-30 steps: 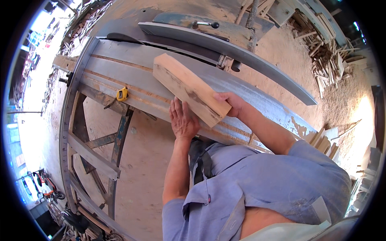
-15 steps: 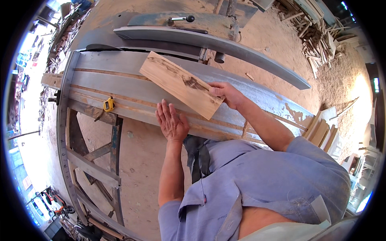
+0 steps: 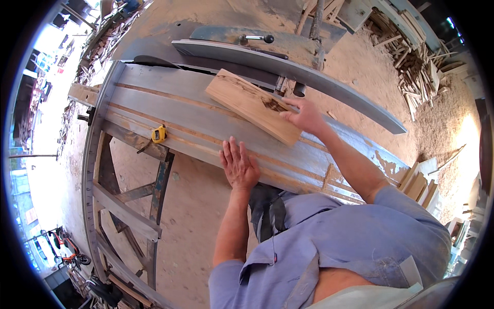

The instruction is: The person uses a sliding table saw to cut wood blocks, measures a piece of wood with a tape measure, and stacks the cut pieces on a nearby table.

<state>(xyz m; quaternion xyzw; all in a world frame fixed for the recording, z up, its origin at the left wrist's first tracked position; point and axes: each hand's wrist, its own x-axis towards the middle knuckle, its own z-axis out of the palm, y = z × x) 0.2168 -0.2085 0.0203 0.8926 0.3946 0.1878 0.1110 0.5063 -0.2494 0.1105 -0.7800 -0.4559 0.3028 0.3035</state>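
Shift: since the earlier frame the wood block (image 3: pixel 249 104) has turned, its right end swinging away from the desk (image 3: pixel 154 77) near edge.
Left side: dark disc (image 3: pixel 157 61), far corner; tape measure (image 3: pixel 159 134), near edge.
Left hand (image 3: pixel 240 167): near edge, fingers loosely spread, empty.
Block: mid-desk, seemingly being positioned; shifting it calls for steady grip.
Right hand (image 3: pixel 304 116): pinching block's right end.
Metal fence (image 3: pixel 334 90): blocks far edge.

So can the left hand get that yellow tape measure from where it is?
Probably yes, with a stretch: the left hand looks open and empty at the metal table's near edge, and nothing seems to block the way to the tape measure on its left.
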